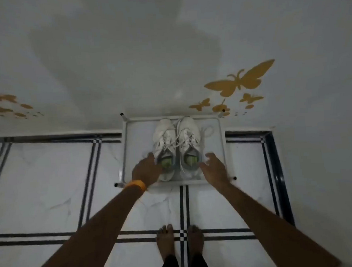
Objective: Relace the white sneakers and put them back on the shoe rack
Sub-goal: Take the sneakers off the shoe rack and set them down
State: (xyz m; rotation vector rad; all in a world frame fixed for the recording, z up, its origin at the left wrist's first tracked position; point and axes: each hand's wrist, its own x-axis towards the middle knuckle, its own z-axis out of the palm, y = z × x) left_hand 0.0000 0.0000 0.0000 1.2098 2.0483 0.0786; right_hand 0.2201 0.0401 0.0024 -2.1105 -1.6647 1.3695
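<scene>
- White sneakers (177, 145) sit side by side on top of the shoe rack (222, 134) against the wall, toes to the wall, heels toward you
- Your left hand (146, 170) rests at the left shoe's heel collar, fingers curled on it; whether it truly grips, can't tell
- Your right hand (213, 166) hangs just beside the right heel, fingers spread, grasping nothing
- Laces look loose and crossed over both tongues (one loop trails right of the pair), so mind them
- Pinch each heel collar firmly, lift both level, keep laces clear of the rack rim
</scene>
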